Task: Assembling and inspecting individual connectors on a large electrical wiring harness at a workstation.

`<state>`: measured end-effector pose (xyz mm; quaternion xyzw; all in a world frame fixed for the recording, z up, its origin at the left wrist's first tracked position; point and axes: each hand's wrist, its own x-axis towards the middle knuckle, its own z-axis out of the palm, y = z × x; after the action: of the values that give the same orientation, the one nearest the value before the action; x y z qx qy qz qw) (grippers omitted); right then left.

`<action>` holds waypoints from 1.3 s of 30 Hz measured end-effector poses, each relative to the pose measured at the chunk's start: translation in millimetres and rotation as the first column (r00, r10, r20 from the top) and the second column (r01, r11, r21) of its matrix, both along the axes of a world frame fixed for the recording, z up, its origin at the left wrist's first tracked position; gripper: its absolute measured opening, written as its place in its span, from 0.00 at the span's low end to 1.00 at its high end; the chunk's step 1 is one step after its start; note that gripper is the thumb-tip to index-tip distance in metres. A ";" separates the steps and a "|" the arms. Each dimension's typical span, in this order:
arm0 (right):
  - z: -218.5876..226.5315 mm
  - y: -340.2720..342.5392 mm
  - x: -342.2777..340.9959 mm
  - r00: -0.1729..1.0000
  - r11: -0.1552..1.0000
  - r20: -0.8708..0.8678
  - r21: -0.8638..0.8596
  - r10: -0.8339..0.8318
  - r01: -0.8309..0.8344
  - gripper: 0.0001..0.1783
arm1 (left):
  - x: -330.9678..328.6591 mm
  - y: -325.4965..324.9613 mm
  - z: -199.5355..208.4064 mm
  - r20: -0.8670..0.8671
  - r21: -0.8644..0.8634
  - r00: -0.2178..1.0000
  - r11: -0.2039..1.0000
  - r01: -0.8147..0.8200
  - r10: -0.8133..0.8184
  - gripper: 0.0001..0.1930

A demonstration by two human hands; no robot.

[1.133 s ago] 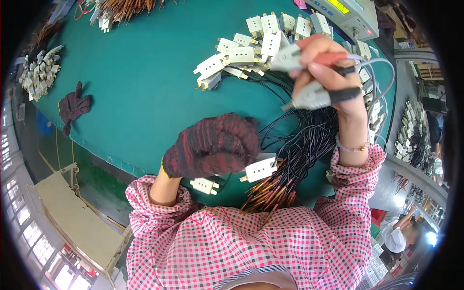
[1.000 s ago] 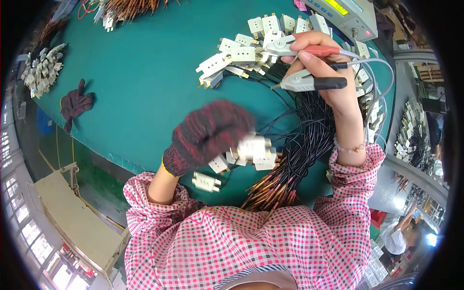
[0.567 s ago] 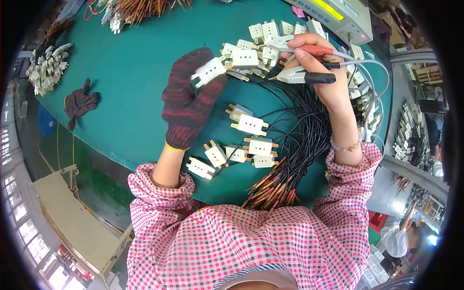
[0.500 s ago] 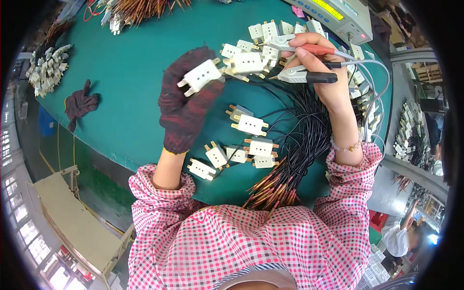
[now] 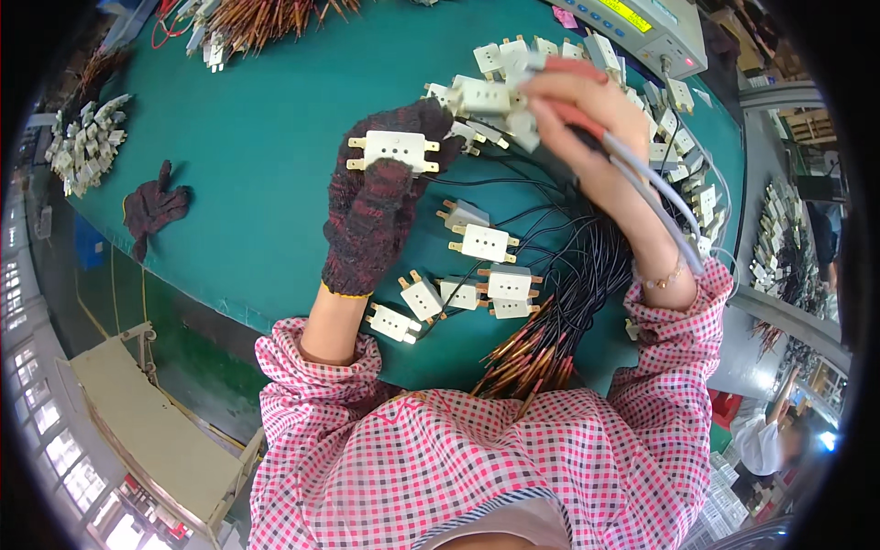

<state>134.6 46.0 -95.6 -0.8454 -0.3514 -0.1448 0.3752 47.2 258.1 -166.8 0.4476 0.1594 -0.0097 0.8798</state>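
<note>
Holding of white terminal block by gloved left hand recorded

The white terminal block (image 5: 396, 149) is located in the left hand (image 5: 376, 188), and is pinched there between the gloved thumb, laid over its lower edge, and the fingers behind. Its long axis is directed nearly left to right, with brass tabs protruding from both ends. From the fingertips of the right hand (image 5: 600, 124) it is placed to the left and slightly nearer the body; the left hand is the nearer, being in contact. Between the two hands a second white block (image 5: 484, 96) is noted; whether it is touched cannot be told. The right fingers are blurred but are seen closed about a red-handled clip (image 5: 577, 117). Markings on the bench instrument (image 5: 674, 46) and its lit display are too small to be read reliably.
</note>
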 end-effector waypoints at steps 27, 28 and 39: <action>12.8 18.1 12.2 0.729 0.775 -0.265 0.234 0.631 -0.587 0.08 | -6.9 11.8 -13.2 0.053 -0.126 0.884 0.875 0.467 -0.464 0.34; 14.0 17.5 11.7 0.728 0.779 -0.278 0.229 0.627 -0.583 0.08 | -7.0 11.5 -13.1 0.053 -0.126 0.884 0.875 0.467 -0.464 0.34; 18.5 20.6 -15.7 0.643 0.750 -0.388 0.391 0.660 -0.534 0.09 | 2.1 14.0 20.5 0.230 0.145 0.692 0.728 0.670 -0.684 0.34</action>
<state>118.9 66.6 -77.1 -0.6350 -0.4812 0.1722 0.5793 49.3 272.1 -146.3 0.4936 -0.1367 -0.2685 0.8158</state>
